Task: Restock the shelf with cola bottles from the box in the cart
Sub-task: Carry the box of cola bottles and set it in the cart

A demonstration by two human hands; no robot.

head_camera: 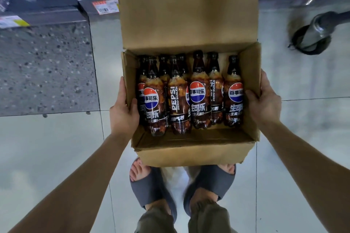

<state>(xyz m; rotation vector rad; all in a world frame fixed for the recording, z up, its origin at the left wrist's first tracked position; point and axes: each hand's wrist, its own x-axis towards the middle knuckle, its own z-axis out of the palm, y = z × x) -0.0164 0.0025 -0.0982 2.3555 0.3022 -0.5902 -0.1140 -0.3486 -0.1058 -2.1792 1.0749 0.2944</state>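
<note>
- The cola bottles (189, 96) sit packed together at the centre of the frame, caps toward the top. They are dark brown plastic with black caps and glossy labels.
- They fill the box (189, 149), plain brown corrugated cardboard with its far flap raised toward the top of the frame.
- My left hand (123, 113) clamps the box's left wall, thumb hooked inside just beside the nearest bottle, fingers pressed along the outside.
- My right hand (265, 102) grips the right wall the same way, thumb over the rim.
- At the bottom are grey sandals (151, 185) on glossy pale floor tiles (47, 157).
- At upper left is a grey shelf edge (47, 15) with paper price tags.
- At upper right is a blurred dark wheel (312, 38), perhaps a caster.
</note>
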